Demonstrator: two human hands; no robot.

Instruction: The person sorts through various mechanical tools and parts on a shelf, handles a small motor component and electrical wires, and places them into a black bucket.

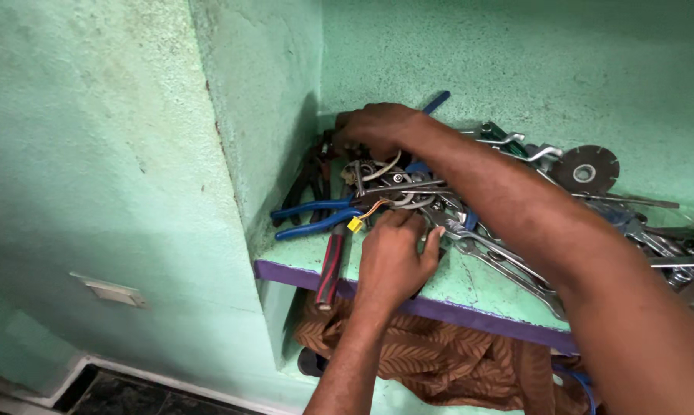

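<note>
Tools in a tangled heap [408,188], middle of the frame, on a green shelf [301,257] with a purple front edge, set into a green wall niche. I log them as dumped rather than sorted: handles cross, wires loop through, and nothing lies parallel, so any one piece has to be dug out from the rest.

Left hand [393,257]: lower centre, fingers curled down into the near edge of the heap, touching metal pieces beside a small yellow connector [355,224] on thin wires. Whether it grips one item I cannot tell; the fingertips are hidden.

Right hand [374,127]: upper centre, reaching across to the back left corner of the niche, fingers bent over the far side of the heap. Its hold is also hidden from me.

Adjacent items: blue-handled pliers [312,215] left of the heap, handles pointing left; a red and black handle [330,265] overhanging the shelf edge; an adjustable wrench [501,261] toward the right; a round cutting disc [585,169] at upper right against the back wall.

Below the shelf: brown patterned cloth [431,357], bunched.
</note>
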